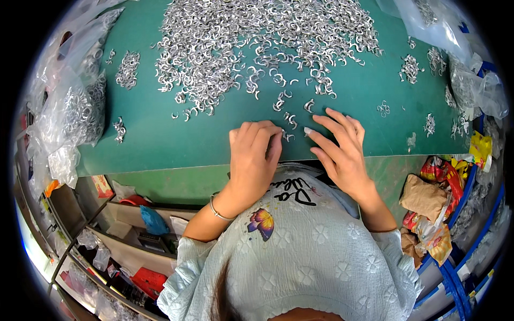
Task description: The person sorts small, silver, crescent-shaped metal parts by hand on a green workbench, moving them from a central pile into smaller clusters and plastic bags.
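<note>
The crescent-shaped pieces appear to be bare metal with a glossy finish; the tabletop presents a smooth, low-sheen surface. The left-hand bag is thin, glossy, transparent plastic film. The blouse is matt, crinkled cloth with raised floral texture, and the bracelet is smooth, shiny metal.

On the green table, the left hand curls its fingers beside a few crescent-shaped metal pieces; the right hand spreads its fingers opposite. Beyond them lies a broad heap of similar pieces, with a filled clear plastic bag at the left.
</note>
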The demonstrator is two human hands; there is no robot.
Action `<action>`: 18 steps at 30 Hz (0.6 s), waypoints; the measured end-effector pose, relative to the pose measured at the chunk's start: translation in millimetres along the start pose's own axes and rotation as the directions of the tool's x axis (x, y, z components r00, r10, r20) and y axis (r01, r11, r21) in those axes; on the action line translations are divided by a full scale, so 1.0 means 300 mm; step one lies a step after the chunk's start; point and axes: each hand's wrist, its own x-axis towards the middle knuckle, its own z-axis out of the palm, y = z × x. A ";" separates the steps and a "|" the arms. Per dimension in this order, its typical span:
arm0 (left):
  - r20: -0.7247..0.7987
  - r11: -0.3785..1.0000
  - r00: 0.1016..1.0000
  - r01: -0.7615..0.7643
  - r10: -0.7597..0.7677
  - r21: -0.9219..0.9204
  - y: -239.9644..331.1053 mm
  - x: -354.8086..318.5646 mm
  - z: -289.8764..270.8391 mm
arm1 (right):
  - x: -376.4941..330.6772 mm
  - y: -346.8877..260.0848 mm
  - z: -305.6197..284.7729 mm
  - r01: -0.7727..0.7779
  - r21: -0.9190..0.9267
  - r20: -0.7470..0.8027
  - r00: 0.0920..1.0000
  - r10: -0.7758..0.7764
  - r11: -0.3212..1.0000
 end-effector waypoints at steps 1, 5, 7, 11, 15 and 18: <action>0.004 1.000 1.000 -0.015 0.015 0.007 -0.006 -0.002 0.001 | 0.003 0.002 0.011 0.010 0.002 -0.033 0.999 -0.010 1.000; 0.072 0.998 0.997 -0.030 0.027 0.046 -0.013 -0.019 0.009 | 0.031 -0.023 0.047 0.038 -0.009 -0.101 0.994 -0.039 0.999; 0.082 0.998 0.997 -0.016 0.011 0.061 -0.005 -0.019 0.009 | 0.051 -0.037 0.072 0.039 -0.025 -0.121 0.992 -0.041 0.999; 0.051 0.996 0.998 0.019 -0.023 0.087 0.006 -0.014 -0.012 | 0.063 -0.036 0.095 0.044 -0.045 -0.158 0.986 -0.051 0.998; 0.074 0.997 0.997 0.029 -0.034 0.070 0.007 -0.021 -0.022 | 0.067 -0.018 0.092 0.071 -0.020 -0.206 0.976 -0.073 0.997; 0.114 0.998 0.993 0.011 -0.018 0.063 0.017 -0.020 -0.016 | 0.110 -0.014 0.068 0.081 -0.018 -0.306 0.948 -0.083 0.997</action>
